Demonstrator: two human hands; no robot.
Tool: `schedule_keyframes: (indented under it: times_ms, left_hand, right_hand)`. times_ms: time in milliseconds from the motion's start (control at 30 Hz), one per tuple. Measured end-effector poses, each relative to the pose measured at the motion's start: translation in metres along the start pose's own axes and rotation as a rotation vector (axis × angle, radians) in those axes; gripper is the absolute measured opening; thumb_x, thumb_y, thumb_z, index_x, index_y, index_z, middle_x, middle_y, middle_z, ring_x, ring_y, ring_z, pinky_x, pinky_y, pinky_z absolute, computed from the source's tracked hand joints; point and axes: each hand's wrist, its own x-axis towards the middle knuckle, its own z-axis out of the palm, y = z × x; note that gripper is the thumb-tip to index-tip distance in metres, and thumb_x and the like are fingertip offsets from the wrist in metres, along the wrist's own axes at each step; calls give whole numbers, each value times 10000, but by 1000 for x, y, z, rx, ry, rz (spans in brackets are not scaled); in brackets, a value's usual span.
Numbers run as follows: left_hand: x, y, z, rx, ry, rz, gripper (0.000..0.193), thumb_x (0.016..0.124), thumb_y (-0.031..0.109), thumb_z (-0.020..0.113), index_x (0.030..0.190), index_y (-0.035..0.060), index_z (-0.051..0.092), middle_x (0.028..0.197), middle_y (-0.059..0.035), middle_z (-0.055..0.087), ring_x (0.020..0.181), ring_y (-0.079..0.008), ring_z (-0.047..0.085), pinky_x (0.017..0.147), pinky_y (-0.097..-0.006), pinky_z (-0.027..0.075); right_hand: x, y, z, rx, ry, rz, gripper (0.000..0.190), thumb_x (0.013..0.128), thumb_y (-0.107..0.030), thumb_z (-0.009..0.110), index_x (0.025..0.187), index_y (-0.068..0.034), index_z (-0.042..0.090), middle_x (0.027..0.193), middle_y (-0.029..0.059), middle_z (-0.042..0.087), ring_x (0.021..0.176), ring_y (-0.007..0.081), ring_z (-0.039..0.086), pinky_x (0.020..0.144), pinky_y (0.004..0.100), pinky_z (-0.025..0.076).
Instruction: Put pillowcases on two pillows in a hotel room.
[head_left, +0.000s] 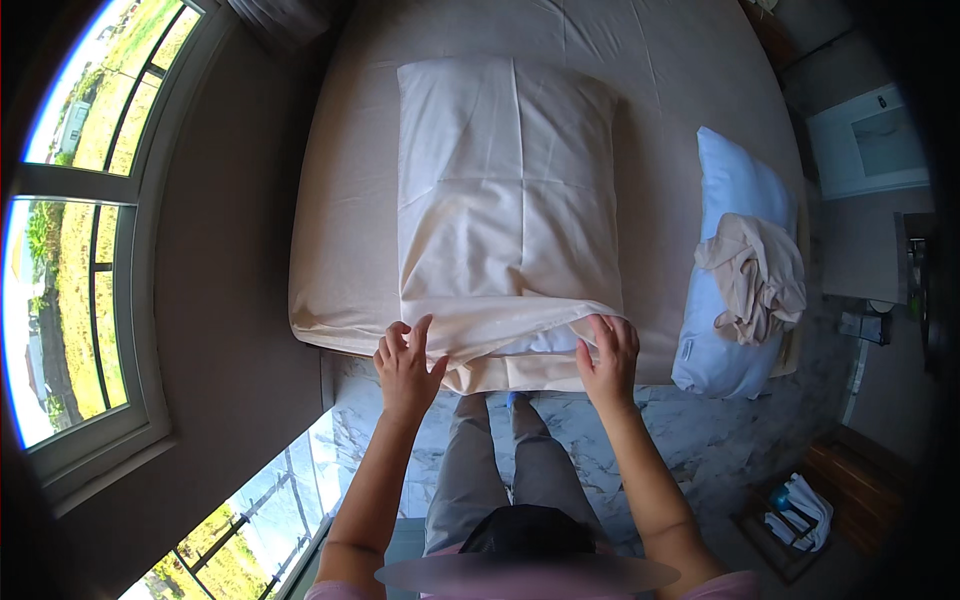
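A beige pillowcase (510, 187) with fold creases lies on the bed before me, its open end towards my body. Part of a white pillow (544, 341) shows inside that opening; the rest of it is covered. At the opening's right corner, my right hand (611, 360) has its fingers on the fabric edge, with cloth between thumb and fingers. My left hand (407, 367) is by the left corner, thumb and fingers apart and nothing held. A loose flap (517, 373) of the case hangs near the mattress edge between both hands.
To the right, a second white pillow (731, 176) lies on the bed with a crumpled beige cloth (754, 277) on top. A beige sheet (349, 195) covers the mattress. Windows (79, 315) line the left wall. White items (802, 514) rest at lower right, beyond the marble-patterned floor (667, 450).
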Motion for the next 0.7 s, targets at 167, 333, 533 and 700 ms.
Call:
schedule_keyframes:
  times_ms: [167, 333, 533, 700]
  left_hand:
    - [10, 13, 10, -104, -54, 134, 655, 619, 320, 760, 1182, 176, 459, 1055, -88, 452, 1017, -280, 445, 888, -435, 334]
    - [6, 35, 19, -70, -23, 286, 605, 629, 332, 744, 1132, 134, 475, 1077, -85, 471, 1048, -279, 438, 913, -462, 305]
    - [7, -9, 23, -460, 219, 92, 198, 745, 56, 588, 933, 67, 529, 863, -88, 546, 864, -297, 526, 820, -408, 388]
    - [-40, -76, 22, -105, 385, -17, 132, 796, 89, 582, 920, 72, 543, 902, -85, 559, 862, -288, 538, 778, -396, 411]
  right_hand:
    - [-16, 9, 8, -142, 362, -77, 403, 665, -71, 698, 1017, -87, 504, 1017, 118, 480, 937, 304, 450, 850, 436, 331]
    - [-19, 37, 16, -167, 450, 194, 424, 640, -54, 696, 1003, -60, 476, 961, 119, 491, 938, 312, 449, 839, 436, 344]
    - [-31, 67, 17, -17, 145, 242, 319, 665, -5, 581, 973, -60, 523, 977, 132, 514, 934, 331, 477, 807, 422, 393]
    - [-68, 64, 9, 48, 234, 100, 256, 705, 18, 543, 948, -63, 528, 888, 130, 551, 835, 341, 532, 734, 427, 429]
